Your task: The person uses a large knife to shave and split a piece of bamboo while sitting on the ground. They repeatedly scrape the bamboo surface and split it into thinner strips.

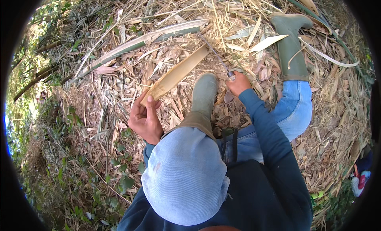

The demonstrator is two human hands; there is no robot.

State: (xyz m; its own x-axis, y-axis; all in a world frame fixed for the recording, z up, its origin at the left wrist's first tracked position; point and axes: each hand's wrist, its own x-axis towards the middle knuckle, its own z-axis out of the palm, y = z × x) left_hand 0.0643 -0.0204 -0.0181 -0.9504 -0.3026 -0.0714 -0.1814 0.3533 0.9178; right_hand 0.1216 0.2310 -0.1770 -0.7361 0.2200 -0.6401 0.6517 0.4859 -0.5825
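A split bamboo strip (pixel 176 74), pale and slightly troughed, is held slantwise over leaf litter (pixel 170 102), just left of the left boot (pixel 204 92). Its near end is pinched by the left hand (pixel 146 116), thumb on top and fingers curled underneath. A long, thin-bladed knife (pixel 218 57) is gripped by its handle in the closed right hand (pixel 239 84), the blade pointed toward the strip's far end; whether they touch cannot be told. The strip is already split off and, judging by its pale faces, at least partly pared; its near end looks rougher, so some trimming may be left, but how much cannot be judged. Beyond it, a green-skinned bamboo length (pixel 139 42) is seen lying unpared. Pale shavings (pixel 222 16) are heaped ahead, near the right boot (pixel 294 48). At far left, the ground is covered by leafy plants (pixel 125 182).
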